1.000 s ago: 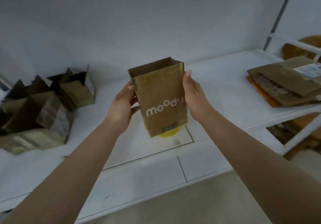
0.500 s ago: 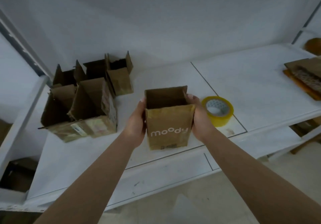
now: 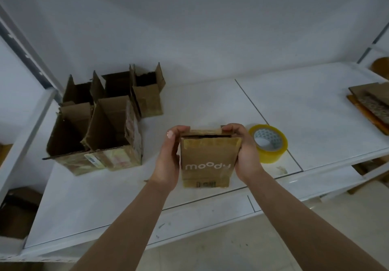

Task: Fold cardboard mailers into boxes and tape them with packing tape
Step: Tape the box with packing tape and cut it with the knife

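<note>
I am holding the "moody" cardboard box (image 3: 207,161) upright over the white shelf (image 3: 210,106), my left hand (image 3: 168,157) gripping its left side and my right hand (image 3: 245,153) its right, with fingers of both curling over the top flaps, which are lying nearly flat. The yellow tape roll (image 3: 268,143) is sitting just right of the box, beside my right hand. Folded open boxes (image 3: 105,119) are standing well left of it, and flat mailers (image 3: 372,104) are lying far right.
</note>
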`<state>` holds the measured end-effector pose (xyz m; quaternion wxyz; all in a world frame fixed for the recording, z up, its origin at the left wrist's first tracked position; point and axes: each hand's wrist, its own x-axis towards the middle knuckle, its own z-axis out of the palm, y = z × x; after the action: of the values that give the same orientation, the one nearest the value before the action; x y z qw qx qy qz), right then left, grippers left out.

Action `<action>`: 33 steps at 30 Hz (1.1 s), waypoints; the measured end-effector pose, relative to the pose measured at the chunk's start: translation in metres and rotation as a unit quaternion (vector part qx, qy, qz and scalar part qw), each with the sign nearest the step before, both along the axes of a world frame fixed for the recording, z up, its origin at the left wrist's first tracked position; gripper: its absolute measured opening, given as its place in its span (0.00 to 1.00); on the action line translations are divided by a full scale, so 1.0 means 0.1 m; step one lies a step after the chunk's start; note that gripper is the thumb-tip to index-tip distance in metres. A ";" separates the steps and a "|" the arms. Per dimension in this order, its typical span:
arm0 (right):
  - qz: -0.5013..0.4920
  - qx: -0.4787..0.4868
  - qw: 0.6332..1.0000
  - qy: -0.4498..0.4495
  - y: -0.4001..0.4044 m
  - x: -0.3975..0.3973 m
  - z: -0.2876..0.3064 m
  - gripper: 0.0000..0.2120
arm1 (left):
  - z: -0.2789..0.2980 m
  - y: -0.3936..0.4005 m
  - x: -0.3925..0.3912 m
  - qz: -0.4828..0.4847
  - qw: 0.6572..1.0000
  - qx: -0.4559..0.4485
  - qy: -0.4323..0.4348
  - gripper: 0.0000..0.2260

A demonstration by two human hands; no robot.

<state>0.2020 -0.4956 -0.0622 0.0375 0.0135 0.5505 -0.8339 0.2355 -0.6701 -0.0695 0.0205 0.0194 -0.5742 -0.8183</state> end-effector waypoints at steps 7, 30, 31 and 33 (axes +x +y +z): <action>-0.006 0.083 0.993 0.082 -0.01 0.01 -0.11 0.04 | -0.07 0.01 0.00 0.045 0.998 -0.053 -0.004 0.05; -0.014 0.645 0.763 0.036 0.96 -0.29 0.40 0.10 | 0.00 0.02 0.00 0.034 0.994 -0.098 -0.020 0.09; -0.002 0.559 0.828 0.044 0.93 -0.27 0.60 0.09 | 0.00 0.03 -0.01 0.035 0.994 -0.102 -0.021 0.09; 0.043 0.391 0.917 0.069 0.84 -0.17 1.00 0.06 | 0.01 0.03 -0.02 0.033 0.994 -0.101 -0.024 0.10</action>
<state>0.1846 -0.4119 0.0379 0.0267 -0.0539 0.8339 -0.5486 0.2334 -0.6667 -0.0685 0.0360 0.0556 -0.6532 -0.7543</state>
